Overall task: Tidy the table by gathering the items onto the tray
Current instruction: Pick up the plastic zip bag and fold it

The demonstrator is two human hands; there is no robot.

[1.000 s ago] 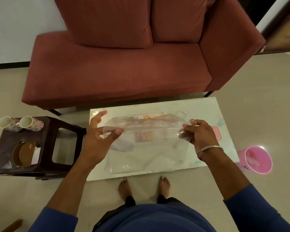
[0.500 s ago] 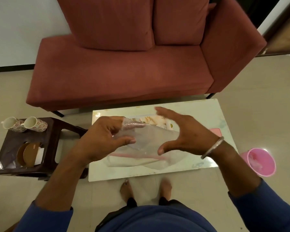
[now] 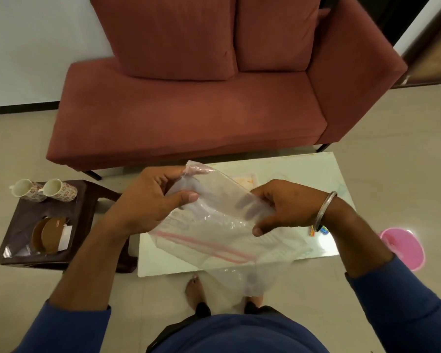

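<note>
— Zip-lock bag (image 3: 214, 225), clear plastic with a pink seal strip, is held above the near edge of the glass tabletop (image 3: 303, 171). Who grips what?

— Left hand (image 3: 148, 200) pinches its upper corner; right hand (image 3: 285, 207) clamps the opposite edge, fingers showing through the film. No tray is visible.

— Best handling?

— Probably fold it flat, keeping both edges taut, so the limp plastic does not sag or slip.
</note>
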